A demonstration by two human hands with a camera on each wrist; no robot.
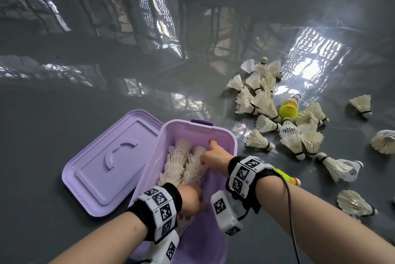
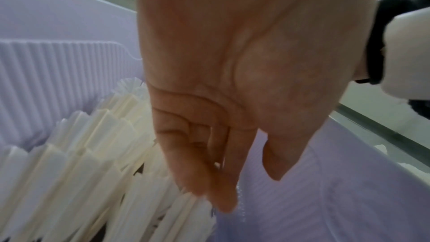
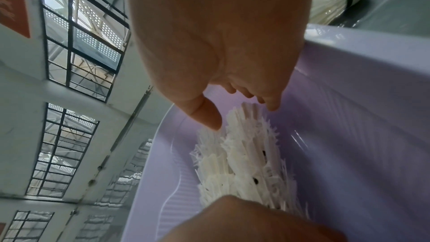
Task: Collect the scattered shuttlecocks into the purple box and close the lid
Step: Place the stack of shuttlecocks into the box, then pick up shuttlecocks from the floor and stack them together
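Head view looks down on a glossy grey floor (image 1: pixel 106 96) where the purple box (image 1: pixel 229 135) stands open, its lid (image 1: pixel 100 163) lying flat just left of it, touching the box's left wall. Both hands are down inside the box on a bundle of white shuttlecocks (image 1: pixel 181 167) lying against its left side. The left hand (image 1: pixel 189 201) sits at the near end of the bundle; in the left wrist view its fingers (image 2: pixel 223 187) are straight and held together, tips touching the feathers, gripping nothing. The right hand (image 1: pixel 212 155) is at the far end, index finger stretched towards the far wall; the right wrist view shows its thumb (image 3: pixel 206 115) extended over the feather tips and the other fingers only slightly bent, nothing pinched between them. Many more white shuttlecocks (image 1: pixel 275 109) lie heaped on the floor to the right of the box, with a yellow shuttlecock (image 1: pixel 288 109) among them and several loose ones farther right.
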